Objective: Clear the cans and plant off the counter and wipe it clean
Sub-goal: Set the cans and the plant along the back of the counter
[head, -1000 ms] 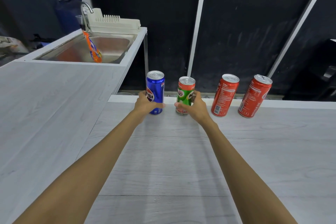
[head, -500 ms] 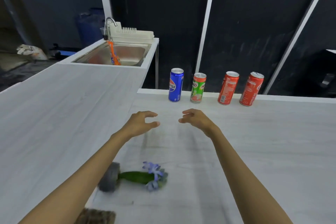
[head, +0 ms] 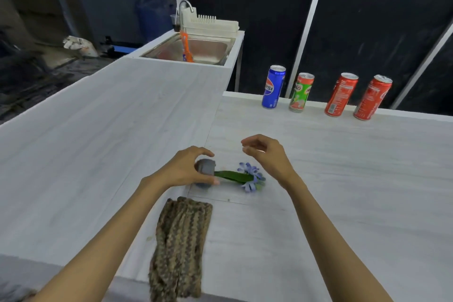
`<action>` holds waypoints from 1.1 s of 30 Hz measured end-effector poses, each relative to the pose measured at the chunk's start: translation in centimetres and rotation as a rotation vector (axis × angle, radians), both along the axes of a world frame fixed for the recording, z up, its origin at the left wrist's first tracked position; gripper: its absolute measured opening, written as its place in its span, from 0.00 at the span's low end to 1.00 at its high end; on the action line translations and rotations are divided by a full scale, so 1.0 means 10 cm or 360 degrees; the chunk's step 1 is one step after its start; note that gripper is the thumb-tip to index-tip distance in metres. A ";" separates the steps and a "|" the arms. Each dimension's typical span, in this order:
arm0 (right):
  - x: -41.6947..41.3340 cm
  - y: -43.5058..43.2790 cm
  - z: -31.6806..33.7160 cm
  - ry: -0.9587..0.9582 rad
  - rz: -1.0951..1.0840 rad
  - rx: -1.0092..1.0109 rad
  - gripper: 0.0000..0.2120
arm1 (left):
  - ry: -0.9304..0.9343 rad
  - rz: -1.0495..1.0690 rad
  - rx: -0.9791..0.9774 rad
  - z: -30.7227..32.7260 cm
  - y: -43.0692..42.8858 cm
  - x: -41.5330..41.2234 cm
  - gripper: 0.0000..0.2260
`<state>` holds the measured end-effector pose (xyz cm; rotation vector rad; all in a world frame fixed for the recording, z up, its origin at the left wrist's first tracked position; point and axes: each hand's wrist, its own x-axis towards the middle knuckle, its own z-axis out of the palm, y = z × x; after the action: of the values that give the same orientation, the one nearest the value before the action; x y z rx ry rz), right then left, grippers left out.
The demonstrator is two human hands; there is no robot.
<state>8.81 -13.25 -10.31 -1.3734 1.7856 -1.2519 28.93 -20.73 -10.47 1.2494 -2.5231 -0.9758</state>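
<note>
From the head camera, the left hand (head: 182, 169) curls round the pot of the plant (head: 232, 175), which lies on its side on the counter (head: 343, 191). The right hand (head: 267, 154) hovers above the flowers, loosely curled and holding nothing. Four cans (head: 301, 92) stand at the far edge.

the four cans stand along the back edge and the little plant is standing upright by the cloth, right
Not quite. In the head view the plant lies on its side, not upright, with the left hand gripping its pot. The rest holds: four cans stand along the back edge, and the cloth is beside it.
</note>
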 end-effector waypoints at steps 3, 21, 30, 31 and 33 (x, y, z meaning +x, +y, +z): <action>0.19 0.15 -0.02 -0.0179 -0.0076 -0.0144 0.05 | 0.0000 0.0026 -0.0132 -0.12 0.09 0.03 0.30; 0.35 0.12 -0.27 -0.0309 0.0315 0.0282 0.27 | 0.1248 0.0323 0.0967 -0.35 0.27 -0.13 0.22; 0.05 -0.71 -0.29 -0.0197 -0.0048 0.0103 0.29 | 0.0716 0.0416 0.0387 -0.32 -0.50 -0.48 0.21; -0.02 -0.85 -0.28 -0.0192 -0.0114 0.0068 0.29 | 0.0620 0.0423 0.0281 -0.32 -0.62 -0.53 0.21; -0.18 -1.13 -0.28 -0.0168 -0.0247 0.0012 0.28 | 0.0430 0.0384 0.0053 -0.32 -0.85 -0.65 0.21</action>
<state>7.01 -24.55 -13.08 -1.1605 1.8501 -1.3703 22.42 -29.27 -13.72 1.2959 -2.1062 -1.0521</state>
